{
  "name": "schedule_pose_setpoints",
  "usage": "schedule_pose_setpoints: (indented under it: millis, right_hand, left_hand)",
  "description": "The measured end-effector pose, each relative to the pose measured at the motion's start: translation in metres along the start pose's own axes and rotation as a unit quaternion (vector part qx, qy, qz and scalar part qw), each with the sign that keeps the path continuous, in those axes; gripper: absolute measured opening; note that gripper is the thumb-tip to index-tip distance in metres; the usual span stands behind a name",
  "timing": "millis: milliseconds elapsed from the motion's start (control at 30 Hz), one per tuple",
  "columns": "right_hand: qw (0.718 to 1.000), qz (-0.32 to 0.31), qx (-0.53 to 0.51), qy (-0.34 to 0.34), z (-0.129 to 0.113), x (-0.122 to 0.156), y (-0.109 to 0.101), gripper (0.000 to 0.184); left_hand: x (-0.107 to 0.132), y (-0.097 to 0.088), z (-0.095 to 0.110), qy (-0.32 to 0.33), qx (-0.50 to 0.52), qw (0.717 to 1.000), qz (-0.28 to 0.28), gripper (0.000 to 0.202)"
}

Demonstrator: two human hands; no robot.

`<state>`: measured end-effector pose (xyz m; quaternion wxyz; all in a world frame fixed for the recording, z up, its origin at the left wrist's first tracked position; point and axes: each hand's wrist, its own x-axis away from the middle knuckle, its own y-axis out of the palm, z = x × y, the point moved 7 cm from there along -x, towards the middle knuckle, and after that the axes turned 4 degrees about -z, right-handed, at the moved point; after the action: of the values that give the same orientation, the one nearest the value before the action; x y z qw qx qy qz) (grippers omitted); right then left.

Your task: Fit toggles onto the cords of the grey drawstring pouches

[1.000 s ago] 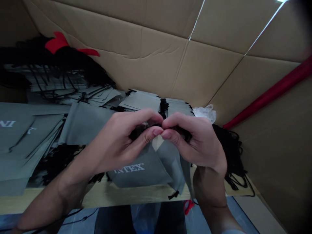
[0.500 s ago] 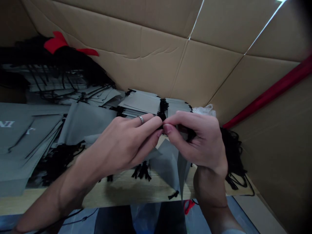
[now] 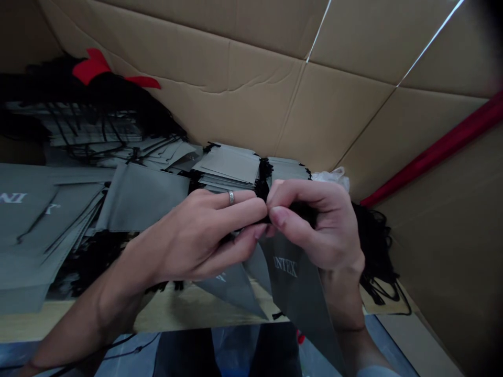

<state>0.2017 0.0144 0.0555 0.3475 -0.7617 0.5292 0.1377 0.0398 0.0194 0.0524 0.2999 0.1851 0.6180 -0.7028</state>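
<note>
A grey drawstring pouch printed with INTEX hangs from my two hands over the table's front edge. My right hand pinches its top edge between thumb and forefinger. Right against it, my left hand, with a ring on one finger, is closed on the same top edge; the exact grip is covered by the fingers. Beneath the hands, another grey pouch lies on the wooden table. Any cord between my fingertips is too small to make out.
Stacks of grey pouches stand along the cardboard wall. More pouches and black cords lie at left. A bundle of black cords is at right, near clear plastic and a red strip.
The hanging pouch has turned so its INTEX print faces me, and it hangs lower past the table edge. Both hands stay together and have shifted slightly.
</note>
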Motion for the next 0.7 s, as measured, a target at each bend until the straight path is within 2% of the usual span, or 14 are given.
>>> schedule_pose_setpoints:
  millis: [200,400,567,633,700]
  right_hand:
    - [0.994,0.059,0.090,0.010,-0.008,0.006,-0.014,0.008]
    - [0.982,0.064,0.171,-0.043,-0.017,0.006,-0.010,0.018]
    - [0.948,0.038,0.302,-0.096,-0.020,0.007,-0.002,0.013]
    - [0.925,0.057,0.358,-0.117,-0.023,0.008,0.003,0.015]
    - [0.902,0.100,0.398,-0.134,-0.027,0.010,0.006,0.016]
  left_hand:
    - [0.002,0.001,-0.005,-0.015,-0.039,0.999,0.013,0.013]
    - [0.000,0.007,-0.002,-0.015,-0.115,0.993,-0.010,0.019]
    - [-0.001,0.010,-0.002,-0.026,-0.155,0.987,-0.016,0.027]
    - [-0.002,0.010,-0.003,-0.029,-0.144,0.989,-0.011,0.025]
    - [-0.002,0.009,-0.004,-0.027,-0.128,0.991,0.009,0.021]
